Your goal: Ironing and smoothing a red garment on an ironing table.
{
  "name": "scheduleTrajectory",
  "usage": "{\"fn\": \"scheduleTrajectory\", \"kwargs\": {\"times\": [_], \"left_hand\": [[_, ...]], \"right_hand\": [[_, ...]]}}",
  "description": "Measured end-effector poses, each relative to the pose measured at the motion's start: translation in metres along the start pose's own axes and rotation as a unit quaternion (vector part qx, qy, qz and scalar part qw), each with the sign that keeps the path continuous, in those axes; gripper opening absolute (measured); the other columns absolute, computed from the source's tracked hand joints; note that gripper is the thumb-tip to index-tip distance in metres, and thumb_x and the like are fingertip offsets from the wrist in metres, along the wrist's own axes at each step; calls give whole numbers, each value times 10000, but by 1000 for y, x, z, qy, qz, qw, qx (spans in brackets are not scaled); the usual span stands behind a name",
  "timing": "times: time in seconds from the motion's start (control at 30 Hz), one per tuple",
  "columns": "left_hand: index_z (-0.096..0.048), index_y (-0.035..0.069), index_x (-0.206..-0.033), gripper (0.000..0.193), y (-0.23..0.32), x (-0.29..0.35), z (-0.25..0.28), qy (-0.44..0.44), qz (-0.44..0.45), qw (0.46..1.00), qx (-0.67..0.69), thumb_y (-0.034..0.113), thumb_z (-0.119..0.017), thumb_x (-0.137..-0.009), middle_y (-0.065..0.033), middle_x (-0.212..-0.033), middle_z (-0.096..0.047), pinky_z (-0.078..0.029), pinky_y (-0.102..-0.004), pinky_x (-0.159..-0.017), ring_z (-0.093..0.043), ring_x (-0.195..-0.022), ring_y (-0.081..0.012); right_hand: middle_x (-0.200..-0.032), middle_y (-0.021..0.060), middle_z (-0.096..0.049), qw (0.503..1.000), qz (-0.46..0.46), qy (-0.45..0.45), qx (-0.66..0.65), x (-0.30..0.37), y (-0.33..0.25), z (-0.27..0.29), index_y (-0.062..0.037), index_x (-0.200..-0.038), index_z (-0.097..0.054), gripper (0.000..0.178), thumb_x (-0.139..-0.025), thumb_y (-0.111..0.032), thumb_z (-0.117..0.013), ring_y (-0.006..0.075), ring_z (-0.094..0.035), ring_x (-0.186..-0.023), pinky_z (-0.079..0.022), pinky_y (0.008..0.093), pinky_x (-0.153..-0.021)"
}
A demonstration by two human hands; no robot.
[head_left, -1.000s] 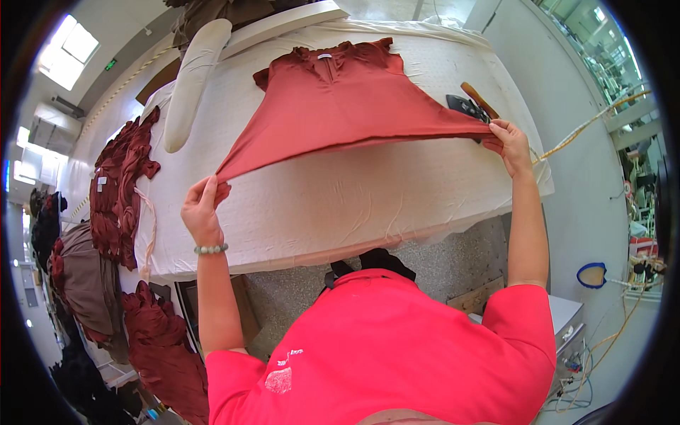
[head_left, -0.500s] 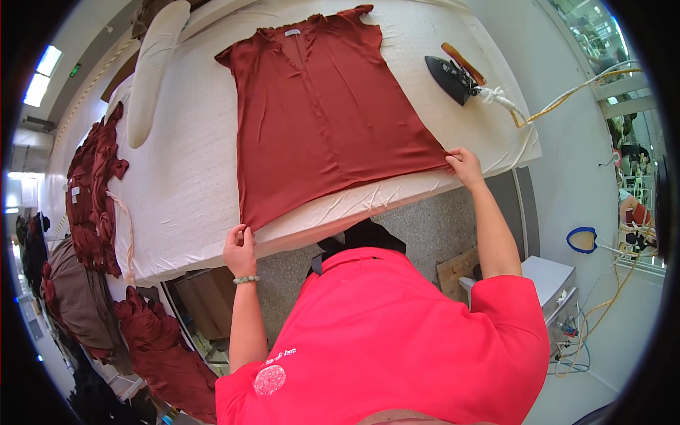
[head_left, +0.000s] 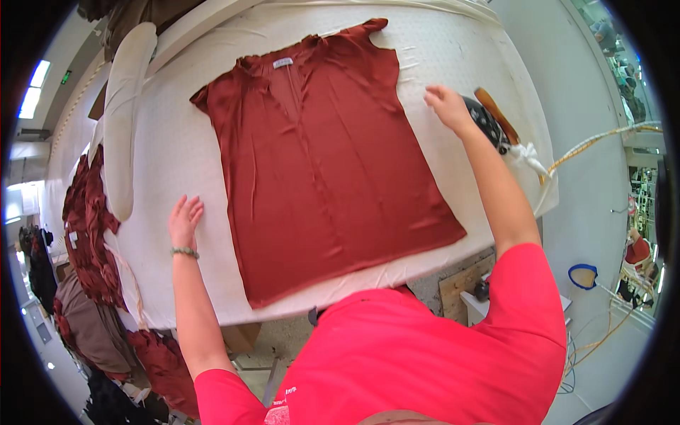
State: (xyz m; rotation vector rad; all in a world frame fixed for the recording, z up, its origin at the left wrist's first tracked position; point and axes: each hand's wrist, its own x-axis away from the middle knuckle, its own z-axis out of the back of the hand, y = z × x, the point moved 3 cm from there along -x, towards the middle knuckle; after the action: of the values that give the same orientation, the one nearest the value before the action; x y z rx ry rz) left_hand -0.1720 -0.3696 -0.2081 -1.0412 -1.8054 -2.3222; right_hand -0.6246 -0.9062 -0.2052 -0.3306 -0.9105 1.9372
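Blouse (head_left: 333, 170): dark red, flat on the table (head_left: 170, 156); likely light, limp, slippery; best taken at the hem corners (head_left: 453, 229). My left hand (head_left: 185, 221): empty, fingers loosely spread, beside it. My right hand (head_left: 448, 108): empty, fingers loose, near the iron (head_left: 484, 126).

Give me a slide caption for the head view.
Dark red blouse spread on a white-covered table, left hand and right hand empty at its sides, an iron near the right.

Probably a garment workshop: iron (head_left: 485, 125), white-covered table (head_left: 170, 145)
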Motion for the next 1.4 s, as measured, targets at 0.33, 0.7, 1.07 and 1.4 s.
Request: {"fn": "scheduleTrajectory", "kwargs": {"times": [0.33, 0.7, 1.07, 1.4], "left_hand": [[-500, 5, -1376, 393, 77, -187, -159, -93, 28, 989, 112, 213, -537, -1044, -145, -1174, -667, -585, -324, -794, -684, -998, -212], [-496, -6, -1367, 543, 158, -153, -110, 204, -292, 913, -198, 249, -678, -923, -183, -1340, -578, -522, -399, -948, -634, -1155, -275], [-626, -34, -1227, 635, 154, -161, -284, -90, -193, 822, -529, 399, -784, -789, -161, -1074, -721, -512, -411, -967, -676, -1038, -348], [-630, -25, -1099, 332, 150, -179, -265, -151, -327, 888, -286, 220, -631, -874, -220, -1000, -724, -527, -432, -840, -681, -939, -380]], "right_hand": [[-958, 53, -689, 979, -82, -33, -186, -199, -108, -69, -58, -1296, -626, 420, -909, -196, -715, 122, -651, -776, -534, 257, -609], [-1228, 170, -681, 933, 35, 184, 307, -252, -17, 80, -7, -1352, -566, 572, -871, -294, -679, 334, -669, -1089, -540, 416, -923], [-1288, 191, -628, 947, 152, -49, 278, -163, -190, -149, -8, -1189, -620, 537, -897, -446, -724, 328, -554, -1259, -466, 448, -1028], [-1174, 129, -672, 984, 177, 2, 22, -165, -167, -157, -69, -1111, -633, 279, -871, -187, -712, 306, -645, -1054, -522, 391, -867]]}}
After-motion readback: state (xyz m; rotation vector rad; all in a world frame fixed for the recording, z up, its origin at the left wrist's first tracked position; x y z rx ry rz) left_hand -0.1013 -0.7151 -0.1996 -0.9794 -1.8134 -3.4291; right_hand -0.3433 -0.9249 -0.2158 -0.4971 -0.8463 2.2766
